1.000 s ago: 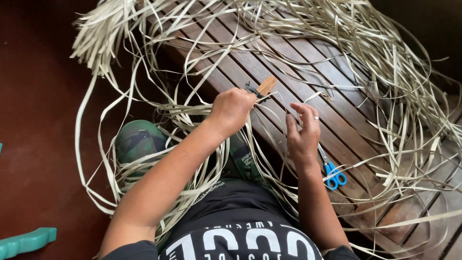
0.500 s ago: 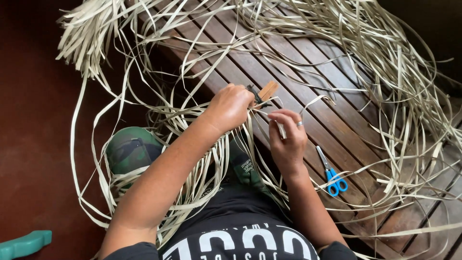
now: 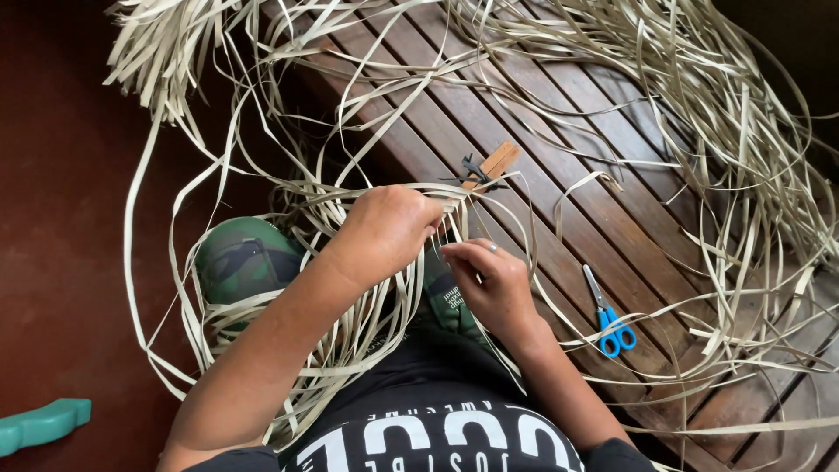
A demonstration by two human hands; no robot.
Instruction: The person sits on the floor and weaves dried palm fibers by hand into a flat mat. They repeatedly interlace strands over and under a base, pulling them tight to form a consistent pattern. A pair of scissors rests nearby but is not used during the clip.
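Left hand (image 3: 389, 229): grip clenched around a bundle of pale strips (image 3: 350, 332), which hang from the fist over the lap and spread across the floor (image 3: 61, 262). Right hand (image 3: 494, 280): fingers pressed together, pinching a single strip just beside the left fist; a ring shows on one finger. The two hands are nearly touching, above the near edge of the slatted wooden tabletop (image 3: 542, 149). A small wooden tool (image 3: 491, 166) with a dark fitting lies on the slats just beyond the left hand. Blue-handled scissors (image 3: 609, 316) lie on the slats to the right of the right hand, apart from it. More loose strips are heaped over the tabletop's far and right sides. A teal object (image 3: 39, 426) lies on the floor at lower left.
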